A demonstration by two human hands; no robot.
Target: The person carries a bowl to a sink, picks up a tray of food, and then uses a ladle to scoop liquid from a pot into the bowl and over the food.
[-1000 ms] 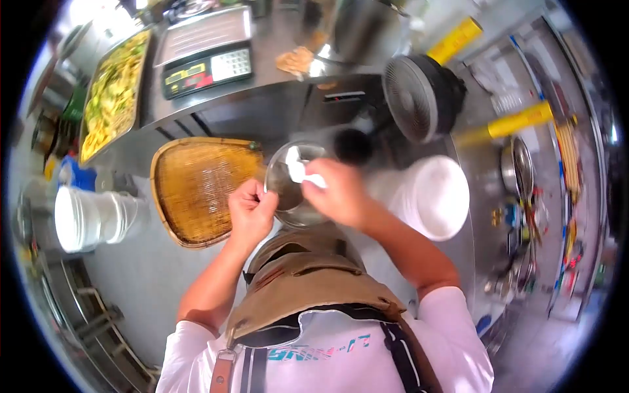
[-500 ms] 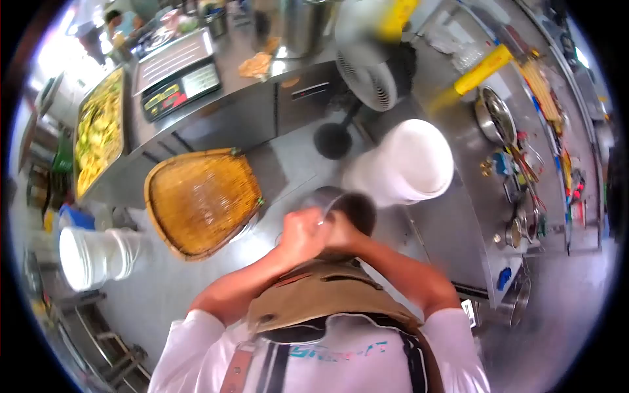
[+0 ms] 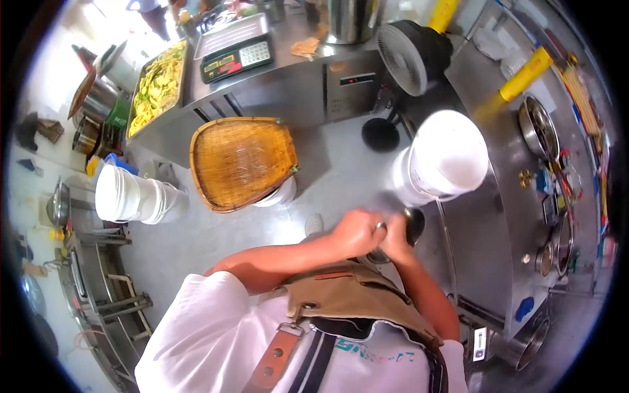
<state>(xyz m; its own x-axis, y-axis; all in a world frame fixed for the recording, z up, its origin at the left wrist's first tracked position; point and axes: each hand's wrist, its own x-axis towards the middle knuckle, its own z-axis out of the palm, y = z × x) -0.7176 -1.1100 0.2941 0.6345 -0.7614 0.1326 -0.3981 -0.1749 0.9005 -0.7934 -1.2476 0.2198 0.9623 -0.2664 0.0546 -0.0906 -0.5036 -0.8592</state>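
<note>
My left hand (image 3: 358, 232) is closed in front of the brown apron (image 3: 367, 295), with a small bit of metal showing at its fingers. Right beside it, my right hand (image 3: 395, 239) is also closed. Between and behind the two hands is a dark metal vessel (image 3: 415, 226), mostly covered by them; its shape is hard to make out, and which hand grips it is unclear. Just beyond the hands stands a tall white bucket (image 3: 458, 154). A woven bamboo tray (image 3: 242, 164) rests on a white bucket to the left.
Behind are a steel counter with a scale (image 3: 236, 62), a tray of yellow-green food (image 3: 159, 85) and a fan (image 3: 403, 59). White buckets (image 3: 131, 196) and a metal rack (image 3: 118, 288) are at left. A steel worktop (image 3: 485, 196) with a metal bowl (image 3: 539, 128) runs along the right.
The view has shifted, so the surroundings sit differently in the frame. Both hands remain close together, now farther right in view, and the dark vessel shows less behind them.
</note>
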